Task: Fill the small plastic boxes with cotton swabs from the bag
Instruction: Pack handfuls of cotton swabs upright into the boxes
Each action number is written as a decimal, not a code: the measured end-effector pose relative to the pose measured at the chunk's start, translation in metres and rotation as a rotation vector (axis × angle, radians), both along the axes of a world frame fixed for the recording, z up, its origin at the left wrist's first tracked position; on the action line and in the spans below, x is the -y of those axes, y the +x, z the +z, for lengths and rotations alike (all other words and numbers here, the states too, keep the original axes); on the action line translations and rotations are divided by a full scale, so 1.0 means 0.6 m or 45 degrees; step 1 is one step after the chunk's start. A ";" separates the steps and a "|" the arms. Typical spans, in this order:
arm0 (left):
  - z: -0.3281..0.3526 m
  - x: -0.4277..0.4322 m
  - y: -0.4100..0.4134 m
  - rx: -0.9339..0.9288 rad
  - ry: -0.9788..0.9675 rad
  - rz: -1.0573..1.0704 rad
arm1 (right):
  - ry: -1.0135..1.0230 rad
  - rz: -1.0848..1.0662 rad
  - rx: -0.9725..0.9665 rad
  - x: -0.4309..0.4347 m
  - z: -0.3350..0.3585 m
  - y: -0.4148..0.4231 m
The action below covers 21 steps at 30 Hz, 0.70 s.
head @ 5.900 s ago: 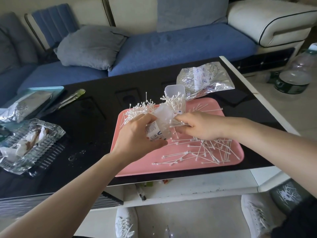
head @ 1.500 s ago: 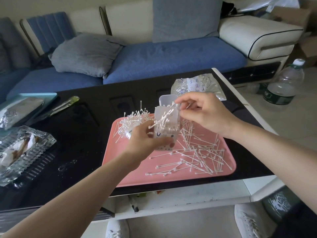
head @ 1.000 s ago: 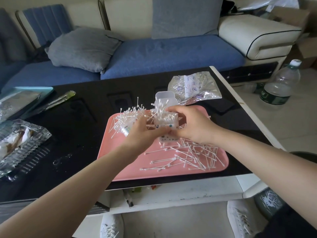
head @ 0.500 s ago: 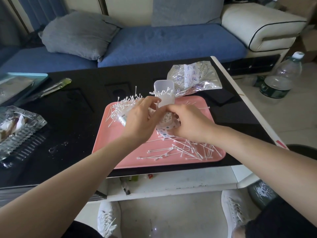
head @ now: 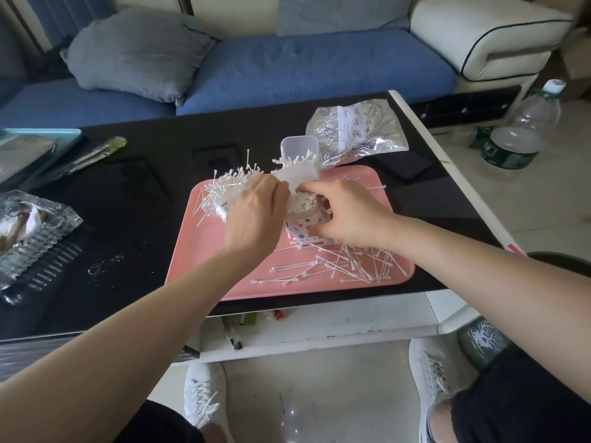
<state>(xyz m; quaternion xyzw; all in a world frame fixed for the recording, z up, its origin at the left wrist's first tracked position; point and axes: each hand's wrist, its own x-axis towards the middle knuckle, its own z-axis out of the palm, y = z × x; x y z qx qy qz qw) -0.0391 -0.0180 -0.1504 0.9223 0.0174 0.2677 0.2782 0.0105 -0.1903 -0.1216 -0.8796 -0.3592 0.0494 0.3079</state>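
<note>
A small dotted plastic box [head: 303,233] packed with cotton swabs stands on the pink tray [head: 208,282]. My right hand [head: 348,215] grips its right side. The fingers of my left hand [head: 256,215] curl on the box's translucent hinged lid [head: 299,178], which is still raised. Behind it stands a second box [head: 299,148], open, with swabs poking out. A third box [head: 222,206] with swabs sticking out lies at the tray's left, partly hidden by my left hand. Loose swabs [head: 339,266] are scattered over the tray's right half. The crumpled swab bag [head: 355,132] lies beyond the tray.
The tray sits on a black table [head: 134,219] near its front edge. A glass dish [head: 28,231] and a teal tray [head: 38,139] are at the left, with a green pen [head: 96,155] nearby. A water bottle [head: 518,135] stands on the floor at the right.
The box came down from the air onto the tray. My right hand moved from dropping swabs in at the top to holding its side, and my left hand shifted to the lid.
</note>
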 end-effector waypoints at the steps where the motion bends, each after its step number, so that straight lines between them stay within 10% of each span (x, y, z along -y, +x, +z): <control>1: -0.002 0.006 -0.005 -0.062 0.018 -0.023 | 0.000 -0.009 -0.009 0.001 -0.002 0.001; 11: 0.029 -0.001 -0.020 -0.404 -0.050 -0.254 | 0.083 -0.025 -0.107 0.006 -0.002 0.006; 21: 0.061 -0.022 -0.028 -0.565 -1.281 0.040 | 0.069 -0.046 -0.086 0.004 -0.001 -0.001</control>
